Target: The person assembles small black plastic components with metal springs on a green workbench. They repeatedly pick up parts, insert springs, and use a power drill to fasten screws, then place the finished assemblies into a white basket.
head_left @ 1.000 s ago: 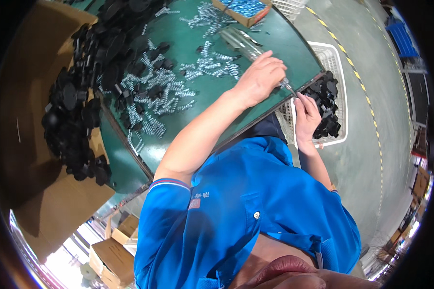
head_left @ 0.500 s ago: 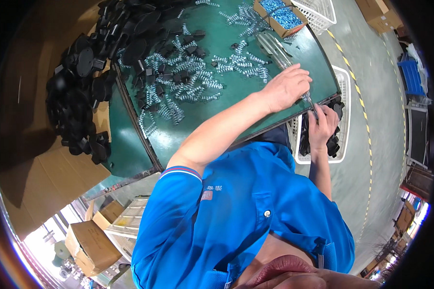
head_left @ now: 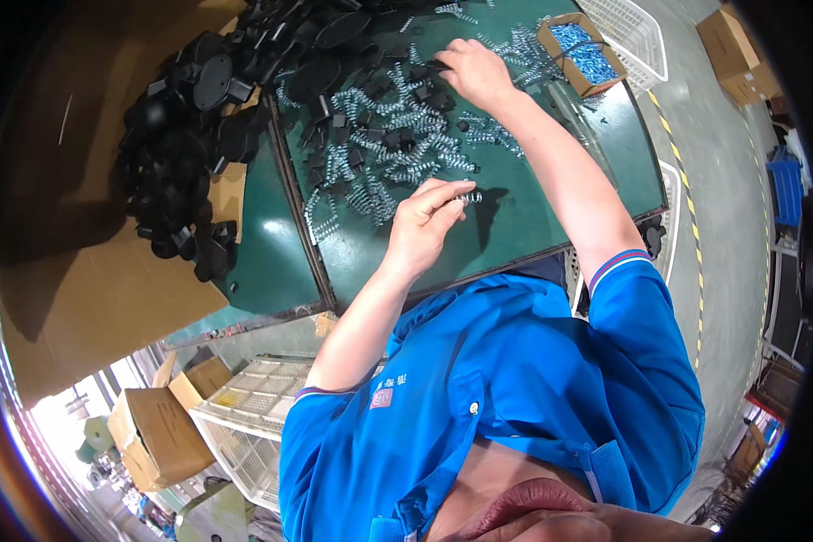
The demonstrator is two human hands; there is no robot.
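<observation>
My left hand (head_left: 422,226) is closed in a pinch over the near part of the green table (head_left: 425,262). Between thumb and forefinger it grips a small coil spring (head_left: 471,196). Farther off, my right hand (head_left: 477,74) reaches over the far edge of the pile of springs (head_left: 375,149). Its fingers are curled down beside small black blocks (head_left: 437,98); whatever they grip is hidden. Several more black blocks lie mixed among the loose springs. To the right, a long clear and metallic tool (head_left: 578,122) rests on the table, partly behind my right forearm.
A heap of black round-ended parts (head_left: 212,83) fills the left, by a large cardboard box (head_left: 108,316). A small carton (head_left: 598,87) of blue screws stands at the far right. White baskets (head_left: 646,41) flank the table's right edge.
My left hand has moved left off the tool and now pinches a spring. My right hand has gone from the basket at the right edge to the far side of the spring pile.
</observation>
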